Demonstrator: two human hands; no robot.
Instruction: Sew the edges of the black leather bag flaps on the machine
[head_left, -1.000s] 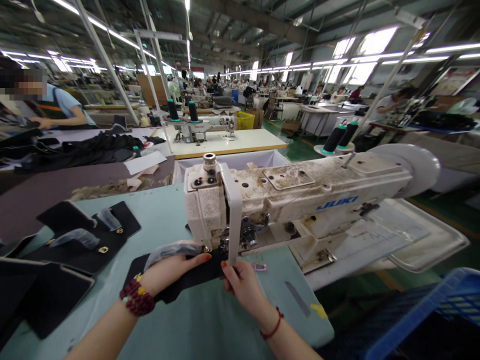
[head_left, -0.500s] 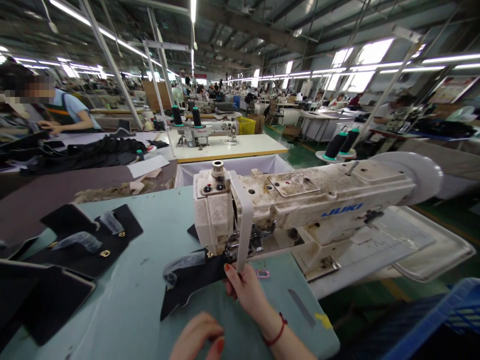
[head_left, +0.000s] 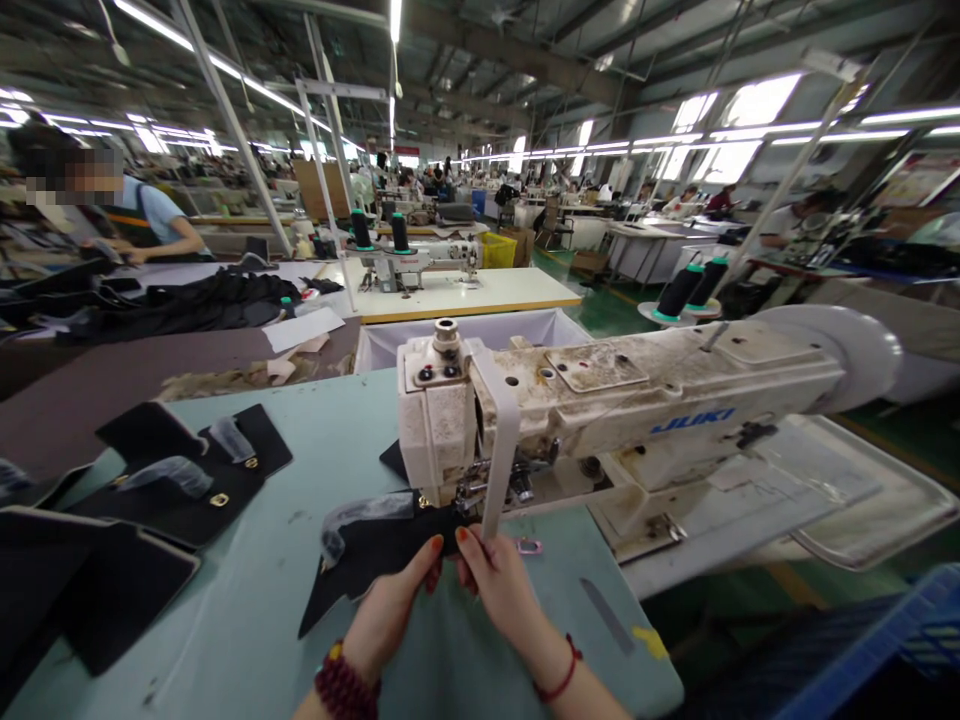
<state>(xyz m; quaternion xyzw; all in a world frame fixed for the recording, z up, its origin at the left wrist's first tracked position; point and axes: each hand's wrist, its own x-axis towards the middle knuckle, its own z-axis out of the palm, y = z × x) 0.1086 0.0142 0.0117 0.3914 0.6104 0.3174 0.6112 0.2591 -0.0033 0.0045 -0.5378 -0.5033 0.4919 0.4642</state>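
Observation:
A black bag panel [head_left: 367, 550] lies partly under the head of a white, stained sewing machine [head_left: 577, 400]. A plastic-wrapped handle [head_left: 367, 513] with gold hardware runs along its far side. My left hand [head_left: 401, 590] pinches the panel's near edge, thumb on top. Right beside it, my right hand [head_left: 487, 580] is closed on the same edge, close to the machine's pale upright bar. The needle area is mostly hidden behind that bar and my fingers.
More black panels with wrapped handles [head_left: 195, 480] lie at the left of the green tabletop [head_left: 247, 620]. A flat blade [head_left: 606, 615] and a small pink-framed object [head_left: 529, 547] rest to the right. A blue crate [head_left: 900, 640] stands lower right. A co-worker [head_left: 150, 215] sits far left.
My left hand has moved up and forward from the near edge and now grips the panel beside my right hand. The panel's near end has shifted slightly left.

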